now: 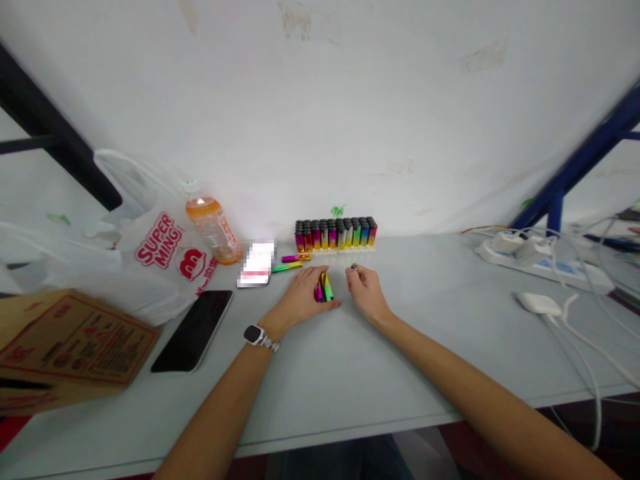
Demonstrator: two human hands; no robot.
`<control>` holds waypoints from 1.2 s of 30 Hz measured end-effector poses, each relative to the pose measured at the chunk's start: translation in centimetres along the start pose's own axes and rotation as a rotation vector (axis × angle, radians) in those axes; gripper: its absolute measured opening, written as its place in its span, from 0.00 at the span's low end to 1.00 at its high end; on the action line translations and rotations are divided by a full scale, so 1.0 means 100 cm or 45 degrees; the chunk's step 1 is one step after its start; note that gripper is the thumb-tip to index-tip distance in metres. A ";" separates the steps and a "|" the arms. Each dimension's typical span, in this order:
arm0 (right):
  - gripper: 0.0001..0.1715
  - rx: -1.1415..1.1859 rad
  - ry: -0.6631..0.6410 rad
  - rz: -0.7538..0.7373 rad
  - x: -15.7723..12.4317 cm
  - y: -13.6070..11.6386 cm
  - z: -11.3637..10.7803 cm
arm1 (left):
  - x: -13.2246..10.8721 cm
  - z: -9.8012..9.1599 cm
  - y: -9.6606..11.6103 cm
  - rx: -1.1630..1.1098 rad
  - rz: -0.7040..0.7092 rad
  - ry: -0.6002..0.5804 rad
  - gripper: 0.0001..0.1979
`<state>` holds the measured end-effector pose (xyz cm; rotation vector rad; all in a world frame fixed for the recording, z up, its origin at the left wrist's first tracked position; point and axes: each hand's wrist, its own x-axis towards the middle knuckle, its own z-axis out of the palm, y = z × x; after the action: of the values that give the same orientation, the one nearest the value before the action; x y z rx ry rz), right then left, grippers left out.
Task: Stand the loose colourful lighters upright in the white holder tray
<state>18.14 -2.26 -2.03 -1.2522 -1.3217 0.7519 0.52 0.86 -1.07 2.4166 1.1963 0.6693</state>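
My left hand [305, 295] is curved around a few shiny, rainbow-coloured lighters [327, 288], its thumb and fingers on either side of them. Their lower ends show between thumb and fingers; the rest is partly hidden. To its right, my right hand [367, 292] is closed in a fist just above the table, and a small dark tip shows at the top of the fingers. What it belongs to is hidden. Behind both hands, rows of upright lighters [336, 235] with black tops stand in a pale tray [356, 251]. Two loose lighters [287, 267] lie left of the tray.
On the left are a phone with a lit screen [257, 265], a dark phone [194, 331], an orange drink bottle [213, 223], a white plastic bag [165, 253] and a cardboard box [75, 353]. A power strip [545, 260] and a white charger [539, 304] with cables lie right.
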 end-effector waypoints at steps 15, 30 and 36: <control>0.19 0.106 -0.103 -0.027 -0.002 0.000 0.001 | -0.001 -0.004 0.001 -0.024 0.039 -0.030 0.41; 0.16 -0.362 -0.041 -0.441 0.059 -0.010 -0.047 | -0.001 -0.009 0.006 -0.002 0.054 -0.096 0.34; 0.10 -0.547 -0.030 -0.505 0.094 -0.006 -0.046 | -0.002 -0.009 0.006 -0.009 0.047 -0.103 0.34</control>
<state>23.99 5.45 2.07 -1.2510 -1.7444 0.2060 0.29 0.49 -0.08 2.4413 1.1181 0.5800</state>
